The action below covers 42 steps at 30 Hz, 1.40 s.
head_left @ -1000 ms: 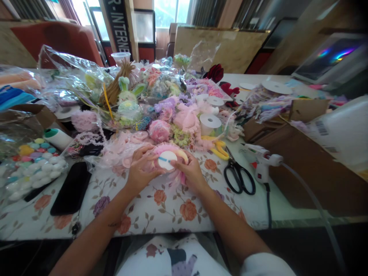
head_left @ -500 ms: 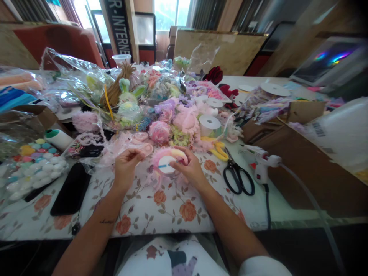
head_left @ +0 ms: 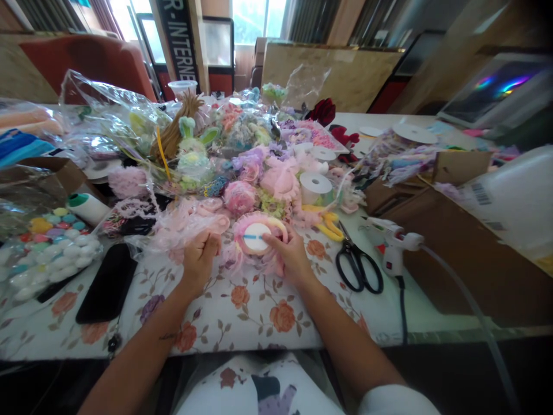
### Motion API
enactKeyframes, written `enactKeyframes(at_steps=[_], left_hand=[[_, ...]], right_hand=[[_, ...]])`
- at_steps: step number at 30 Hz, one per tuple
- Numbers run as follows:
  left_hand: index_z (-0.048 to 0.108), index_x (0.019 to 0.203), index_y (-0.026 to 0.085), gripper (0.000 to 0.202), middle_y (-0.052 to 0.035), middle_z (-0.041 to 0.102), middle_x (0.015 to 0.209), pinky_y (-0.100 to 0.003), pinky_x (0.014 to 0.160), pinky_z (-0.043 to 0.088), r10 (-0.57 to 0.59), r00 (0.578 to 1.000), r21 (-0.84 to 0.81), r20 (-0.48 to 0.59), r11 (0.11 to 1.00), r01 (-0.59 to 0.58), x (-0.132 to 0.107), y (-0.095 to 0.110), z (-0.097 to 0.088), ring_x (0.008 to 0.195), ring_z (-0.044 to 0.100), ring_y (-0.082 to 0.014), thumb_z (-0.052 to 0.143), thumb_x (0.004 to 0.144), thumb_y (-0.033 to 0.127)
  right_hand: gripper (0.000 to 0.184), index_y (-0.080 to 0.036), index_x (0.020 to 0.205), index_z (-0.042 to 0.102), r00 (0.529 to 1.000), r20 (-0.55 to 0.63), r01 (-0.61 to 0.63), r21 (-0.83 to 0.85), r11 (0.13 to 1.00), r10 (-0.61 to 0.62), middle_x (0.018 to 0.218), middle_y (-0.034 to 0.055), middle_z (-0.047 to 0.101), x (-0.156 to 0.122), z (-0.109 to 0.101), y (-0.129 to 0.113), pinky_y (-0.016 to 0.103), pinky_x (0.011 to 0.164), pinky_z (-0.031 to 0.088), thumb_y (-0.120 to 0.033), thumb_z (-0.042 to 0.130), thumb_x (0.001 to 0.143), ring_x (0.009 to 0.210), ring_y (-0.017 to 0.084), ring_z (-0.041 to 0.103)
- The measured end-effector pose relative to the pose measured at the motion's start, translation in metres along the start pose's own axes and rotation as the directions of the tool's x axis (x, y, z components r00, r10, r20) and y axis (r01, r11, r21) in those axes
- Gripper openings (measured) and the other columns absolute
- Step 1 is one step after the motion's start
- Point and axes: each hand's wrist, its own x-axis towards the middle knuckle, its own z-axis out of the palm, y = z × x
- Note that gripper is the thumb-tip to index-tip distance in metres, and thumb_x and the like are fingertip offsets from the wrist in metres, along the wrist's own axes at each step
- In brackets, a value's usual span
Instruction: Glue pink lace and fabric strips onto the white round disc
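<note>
My right hand (head_left: pixel 290 253) grips the right edge of a round frilled piece (head_left: pixel 256 235), thumb on top. It has a white disc with a short blue strip at its centre, a pastel pink and yellow rim, and loose pink frills hanging below. Just left of it, my left hand (head_left: pixel 201 259) is closed with the fingers curled in; whatever they pinch, if anything, is hidden. Behind that hand lies pale pink material (head_left: pixel 185 222) under clear plastic. A fluffy pink ball (head_left: pixel 240 197) rests behind the round piece.
Black-handled scissors (head_left: pixel 359 266) and a white glue gun (head_left: pixel 391 245) with a cord lie to the right, beside a cardboard box (head_left: pixel 466 253). A black phone (head_left: pixel 106 283) and a bag of pompoms (head_left: pixel 56 253) are on the left. A craft heap with a white spool (head_left: pixel 315 184) stands behind.
My left hand has come down and slightly right, its fingers more curled. The round piece has shifted a little to the right and tilted in my right hand, which still grips it.
</note>
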Motion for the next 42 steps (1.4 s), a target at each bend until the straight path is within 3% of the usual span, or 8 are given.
enactKeyframes(at_steps=[3,6,10,18,32,42], left_hand=[[0.063,0.064,0.019,0.029,0.0005,0.059,0.064,-0.024,0.061,0.042,0.023,0.999,0.088,0.039,0.996,-0.026,0.001,0.002,0.0,0.061,0.052,-0.0124,0.062,0.084,0.04],[0.071,0.083,0.019,0.019,-0.0012,0.068,0.079,-0.024,0.063,0.044,-0.066,0.996,0.053,0.051,0.997,0.063,0.003,0.002,0.003,0.066,0.056,-0.0129,0.068,0.079,0.037],[0.073,0.084,0.018,0.023,-0.0002,0.067,0.072,-0.023,0.055,0.04,-0.179,0.98,-0.036,0.089,0.983,0.183,0.004,-0.001,0.008,0.057,0.05,-0.0111,0.067,0.078,0.039],[0.073,0.082,0.016,0.024,-0.001,0.068,0.072,-0.023,0.057,0.042,-0.242,0.962,-0.089,0.127,0.963,0.254,0.004,-0.003,0.009,0.06,0.054,-0.0122,0.069,0.077,0.039],[0.072,0.073,0.016,0.019,-0.0004,0.064,0.064,-0.023,0.052,0.039,-0.283,0.938,-0.152,0.2,0.937,0.315,0.006,-0.007,0.006,0.056,0.052,-0.0116,0.073,0.072,0.036],[0.073,0.069,0.016,0.018,0.0002,0.062,0.06,-0.023,0.052,0.037,-0.283,0.94,-0.037,0.191,0.955,0.295,0.007,-0.005,0.003,0.055,0.05,-0.011,0.073,0.069,0.033]], right_hand=[[0.048,-0.02,0.104,0.062,0.999,-0.005,0.053,-0.07,0.996,-0.054,0.093,0.0028,0.069,-0.002,0.001,0.0,0.031,0.075,0.054,-0.038,0.081,0.065,0.084,0.02,0.065],[0.05,-0.02,0.109,0.06,0.986,0.0,0.163,-0.169,0.972,-0.165,0.097,0.0037,0.067,-0.003,0.002,0.003,0.032,0.079,0.053,-0.038,0.08,0.067,0.088,0.02,0.064],[0.047,-0.023,0.111,0.062,0.96,0.005,0.267,-0.306,0.914,-0.279,0.101,0.0033,0.067,-0.007,0.004,0.003,0.031,0.081,0.051,-0.037,0.079,0.069,0.087,0.019,0.062],[0.047,-0.024,0.109,0.063,0.969,0.015,0.241,-0.305,0.921,-0.248,0.095,0.0022,0.068,-0.012,0.009,0.001,0.029,0.071,0.051,-0.034,0.08,0.066,0.075,0.017,0.061],[0.047,-0.023,0.109,0.062,0.967,0.026,0.247,-0.31,0.918,-0.252,0.101,0.0038,0.069,-0.011,0.008,0.006,0.031,0.078,0.053,-0.037,0.08,0.067,0.084,0.019,0.064],[0.047,-0.022,0.109,0.063,0.96,0.074,0.28,-0.33,0.901,-0.271,0.101,0.0044,0.069,-0.009,0.006,0.011,0.032,0.075,0.055,-0.037,0.079,0.067,0.082,0.019,0.065]])
